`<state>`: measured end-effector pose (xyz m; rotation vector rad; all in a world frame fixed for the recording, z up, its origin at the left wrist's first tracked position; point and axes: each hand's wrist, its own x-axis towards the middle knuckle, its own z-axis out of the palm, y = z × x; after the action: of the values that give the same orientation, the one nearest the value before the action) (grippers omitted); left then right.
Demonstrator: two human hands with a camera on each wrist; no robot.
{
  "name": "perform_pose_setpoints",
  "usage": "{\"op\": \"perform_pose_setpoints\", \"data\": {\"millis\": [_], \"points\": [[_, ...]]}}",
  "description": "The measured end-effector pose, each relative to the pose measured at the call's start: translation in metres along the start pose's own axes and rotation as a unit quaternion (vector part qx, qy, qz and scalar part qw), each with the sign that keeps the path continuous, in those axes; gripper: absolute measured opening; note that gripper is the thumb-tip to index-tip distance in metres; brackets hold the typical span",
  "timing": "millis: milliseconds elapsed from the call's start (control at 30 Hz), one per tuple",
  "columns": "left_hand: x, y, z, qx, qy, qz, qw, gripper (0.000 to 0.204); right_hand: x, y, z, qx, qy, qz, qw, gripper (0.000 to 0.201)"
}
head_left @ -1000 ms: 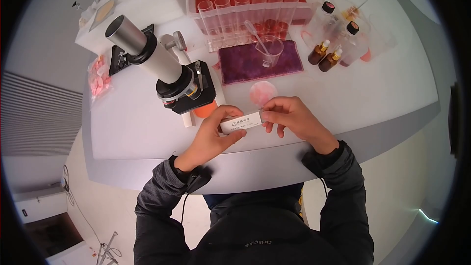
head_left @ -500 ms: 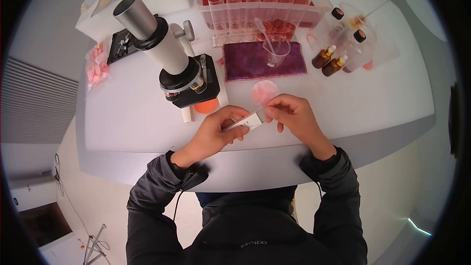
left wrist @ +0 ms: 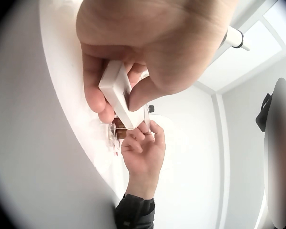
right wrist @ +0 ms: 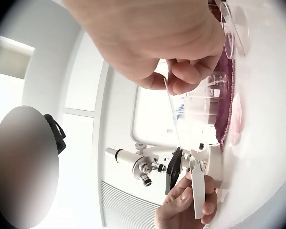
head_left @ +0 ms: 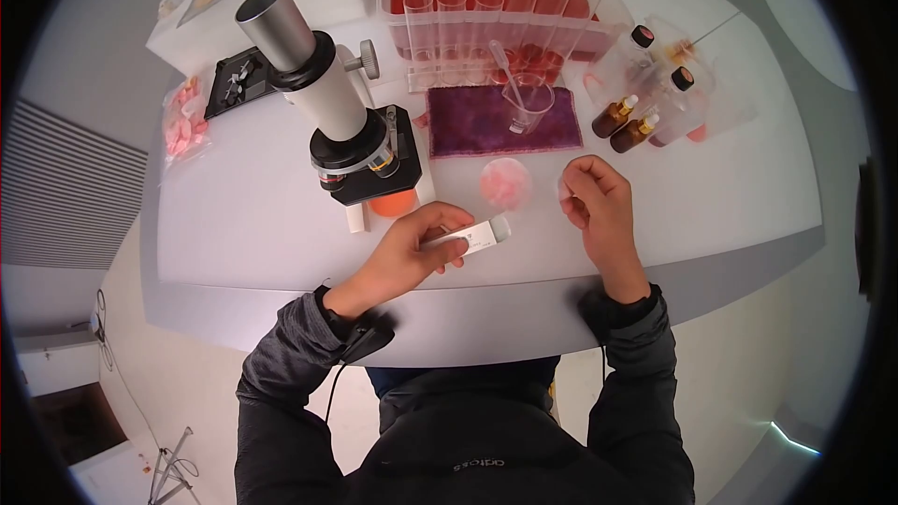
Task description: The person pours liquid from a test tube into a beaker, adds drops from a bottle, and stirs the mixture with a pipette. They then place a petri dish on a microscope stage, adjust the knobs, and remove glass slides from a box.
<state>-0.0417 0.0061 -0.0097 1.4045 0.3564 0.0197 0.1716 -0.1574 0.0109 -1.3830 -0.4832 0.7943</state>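
My left hand (head_left: 412,241) holds a small white cardboard box (head_left: 477,238) printed with dark lettering, thumb on its face and fingers around the back. The end flap on the box's right stands open. In the right wrist view, my right hand (right wrist: 167,47) pinches one end of a thin, clear glass slide (right wrist: 172,112) between thumb and fingers. That hand is up and to the right of the box, apart from it. A round pink-and-white disc (head_left: 505,184) lies on the table between the hands, beyond the box.
A microscope (head_left: 338,112) stands at left with an orange disc (head_left: 393,203) at its base. Behind are a purple cloth (head_left: 468,122), a beaker (head_left: 530,108) holding a pipette, racked test tubes (head_left: 452,28) and a tub of red liquid (head_left: 617,14). Dropper bottles (head_left: 615,117) stand right.
My right hand has drawn away from the box's open end, moving right and outward with the glass slide. My left hand keeps the box, now turned slightly, in nearly the same place.
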Motion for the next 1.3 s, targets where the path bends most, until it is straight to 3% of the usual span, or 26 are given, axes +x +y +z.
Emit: {"op": "perform_pose_setpoints", "data": {"millis": [367,667,867,967,1167,1300], "points": [[-0.001,0.005,-0.001,-0.058,-0.037,0.009,0.998,0.028,-0.005,0.003,0.011,0.053,-0.09,0.024,0.994,0.012],[-0.001,0.003,0.001,-0.056,-0.037,0.005,0.998,0.038,-0.009,0.008,0.017,0.008,-0.192,0.026,0.981,0.011],[-0.003,0.012,0.005,-0.016,-0.04,-0.029,0.999,0.044,-0.01,0.009,0.017,-0.042,-0.148,-0.013,0.988,0.01],[0.0,0.003,0.005,-0.017,-0.021,-0.002,1.0,0.038,-0.011,0.012,0.018,-0.032,-0.157,0.004,0.987,0.011],[0.0,-0.002,0.002,-0.021,-0.01,-0.028,0.999,0.028,-0.012,0.016,0.017,-0.104,-0.161,0.021,0.981,0.012],[-0.001,0.001,0.003,0.001,0.0,-0.03,1.0,0.026,-0.012,0.017,0.019,-0.147,-0.163,-0.017,0.975,0.014]]}}
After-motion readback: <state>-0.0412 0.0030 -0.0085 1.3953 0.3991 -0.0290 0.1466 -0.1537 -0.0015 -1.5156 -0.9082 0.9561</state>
